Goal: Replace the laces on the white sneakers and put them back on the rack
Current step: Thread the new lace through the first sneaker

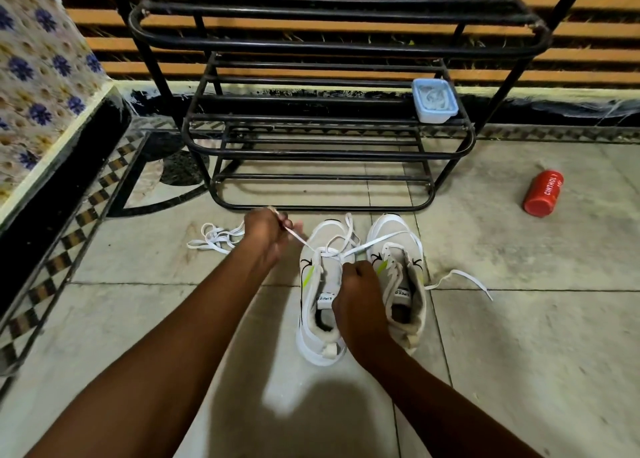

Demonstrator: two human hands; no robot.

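Two white sneakers stand side by side on the floor tiles, toes toward the rack. The left sneaker [313, 319] has a white lace [370, 244] threaded through its upper eyelets. My left hand [265, 230] pinches one end of that lace and holds it taut up and to the left. My right hand [358, 284] sits curled over the left sneaker's tongue, gripping at the lace crossing. The right sneaker [403, 284] has a loose lace [460, 277] trailing to its right. Another white lace [216, 237] lies bunched on the floor left of my left hand.
A black metal shoe rack [325, 149] stands just beyond the sneakers, its shelves bare except for a pale blue lidded box [434, 101]. A red can [543, 192] lies on the floor at the right. A patterned wall and black ledge run along the left.
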